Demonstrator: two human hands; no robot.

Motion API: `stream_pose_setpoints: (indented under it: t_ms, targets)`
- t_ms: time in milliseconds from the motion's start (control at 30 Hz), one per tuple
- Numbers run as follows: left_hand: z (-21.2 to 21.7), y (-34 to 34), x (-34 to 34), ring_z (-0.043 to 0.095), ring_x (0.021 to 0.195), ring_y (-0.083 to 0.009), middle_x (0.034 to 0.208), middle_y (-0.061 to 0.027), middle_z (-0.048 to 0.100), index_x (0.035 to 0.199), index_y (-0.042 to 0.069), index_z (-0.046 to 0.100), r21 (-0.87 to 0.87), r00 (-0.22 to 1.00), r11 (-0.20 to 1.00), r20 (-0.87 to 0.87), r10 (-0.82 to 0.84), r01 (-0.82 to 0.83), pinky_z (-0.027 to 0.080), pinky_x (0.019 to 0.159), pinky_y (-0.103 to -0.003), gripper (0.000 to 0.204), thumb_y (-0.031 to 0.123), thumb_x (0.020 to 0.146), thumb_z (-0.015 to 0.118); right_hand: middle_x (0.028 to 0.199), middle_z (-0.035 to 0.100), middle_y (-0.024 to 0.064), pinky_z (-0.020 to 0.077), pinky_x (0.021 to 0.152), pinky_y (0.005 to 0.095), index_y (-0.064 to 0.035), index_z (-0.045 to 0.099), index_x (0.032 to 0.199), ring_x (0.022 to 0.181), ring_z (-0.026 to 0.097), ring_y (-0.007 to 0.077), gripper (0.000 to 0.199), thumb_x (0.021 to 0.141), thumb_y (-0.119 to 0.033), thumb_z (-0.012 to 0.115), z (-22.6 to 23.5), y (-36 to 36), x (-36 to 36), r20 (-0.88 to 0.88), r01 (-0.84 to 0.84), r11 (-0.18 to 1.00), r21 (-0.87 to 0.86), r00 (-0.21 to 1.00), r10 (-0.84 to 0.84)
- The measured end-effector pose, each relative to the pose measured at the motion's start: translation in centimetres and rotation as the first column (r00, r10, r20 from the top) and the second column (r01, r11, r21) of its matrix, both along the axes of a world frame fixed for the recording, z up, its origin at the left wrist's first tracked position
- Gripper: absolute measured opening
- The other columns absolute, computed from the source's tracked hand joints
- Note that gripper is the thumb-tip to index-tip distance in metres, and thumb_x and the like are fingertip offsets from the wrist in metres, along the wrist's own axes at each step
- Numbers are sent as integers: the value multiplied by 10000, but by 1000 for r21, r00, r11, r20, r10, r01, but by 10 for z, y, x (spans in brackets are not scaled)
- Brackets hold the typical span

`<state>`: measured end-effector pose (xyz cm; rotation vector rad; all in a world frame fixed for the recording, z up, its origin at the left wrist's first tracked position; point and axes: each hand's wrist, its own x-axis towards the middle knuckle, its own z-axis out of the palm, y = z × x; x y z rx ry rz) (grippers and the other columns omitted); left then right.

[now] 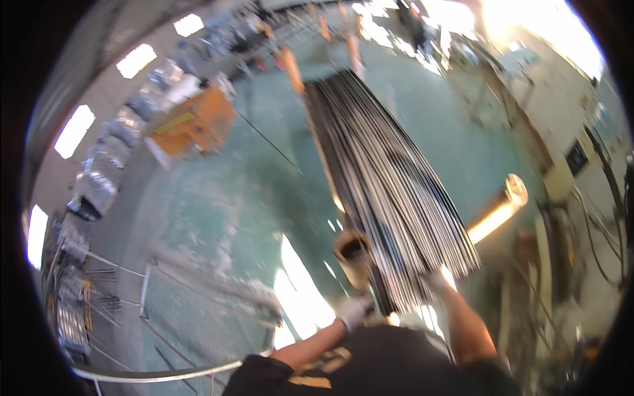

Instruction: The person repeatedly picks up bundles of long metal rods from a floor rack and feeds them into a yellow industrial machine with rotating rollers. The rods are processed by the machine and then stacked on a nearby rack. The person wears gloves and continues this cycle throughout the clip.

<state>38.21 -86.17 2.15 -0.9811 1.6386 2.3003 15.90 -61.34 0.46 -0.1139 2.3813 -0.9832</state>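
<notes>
A long row of thin, dark metal bars [389, 178] lies side by side ahead of me, reaching from my body toward the far end of the room. My left hand [356, 311], in a pale glove, is close to the near left corner of the row. Just beyond it stands a brown round post [355, 261] with a hollow top. At the near right ends of the bars is my right hand [438, 278], also gloved and apparently touching them. Both hands are blurred and their fingers do not show clearly, so I cannot tell whether either grips a bar.
A second round post [498, 208] rises to the right of the bars, and orange-brown posts [290, 69] stand at their far end. An orange box [195, 122] sits at the far left. Wrapped bundles [102, 178] line the left wall; a thin metal frame [145, 290] stands nearer.
</notes>
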Motion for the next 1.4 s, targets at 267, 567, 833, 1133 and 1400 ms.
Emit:
stream_pose_setpoints:
  t_ms: [267,567,833,1133,1400]
  targets:
    - [9,10,-76,662,649,-166,797,-49,703,993,52,745,28,965,965,30,-261,261,522,564,-334,110,121,919,790,1122,764,363,581,924,542,14,813,1175,1144,752,492,687,919,-623,782,102,120,101,-4,45,949,312,999,-46]
    - [-21,55,-181,670,847,-309,878,-79,703,1000,164,720,543,965,831,136,-224,116,554,891,-490,114,261,1015,663,1028,771,283,605,930,529,22,800,1074,971,735,397,487,974,-454,761,129,182,188,-84,398,873,281,917,-391]
    - [-66,123,-192,673,796,-330,858,-101,690,974,124,680,693,992,716,126,2,-89,591,769,-528,141,254,1010,640,1016,750,243,612,960,509,32,767,1088,891,687,335,399,1009,-357,718,141,228,188,-83,579,814,45,814,-574]
    - [70,254,-135,684,958,-378,970,-151,711,1013,1,661,717,914,580,-215,-346,388,583,924,-475,205,205,1029,671,1001,726,198,620,994,486,43,729,1102,802,632,265,301,1048,-247,669,145,364,199,101,787,441,-432,528,-843]
    - [227,358,-227,701,918,-294,941,-106,691,1070,28,684,646,851,568,-474,-224,510,593,986,-521,99,127,1063,681,989,705,158,627,1023,465,53,695,1116,722,584,203,217,1082,-151,626,140,501,225,400,701,-135,-700,228,-888]
